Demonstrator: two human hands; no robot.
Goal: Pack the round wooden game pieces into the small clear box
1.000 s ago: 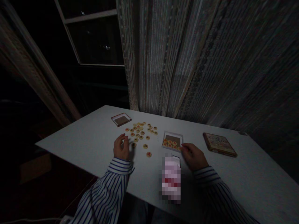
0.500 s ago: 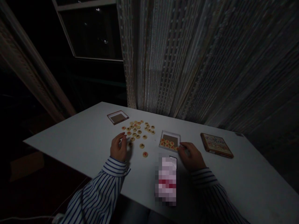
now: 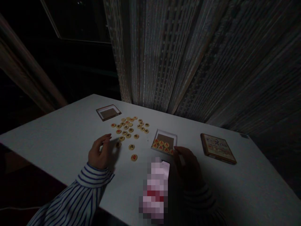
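At lower centre, the right hand (image 3: 188,166), grip unclear, could jostle the tray's (image 3: 166,137) discs (image 3: 161,147) by bumping it; left hand (image 3: 99,154) loosely open.

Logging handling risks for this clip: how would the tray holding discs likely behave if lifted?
The tray looks stiff, its walls straight, so it would probably keep its shape. Its discs lie along the near side, so that side may feel heavier. They leave space beyond them, so they would likely slide if it tilted.

Dim room, white table (image 3: 70,125), long patterned curtain (image 3: 150,62), dark window (image 3: 80,22) behind.
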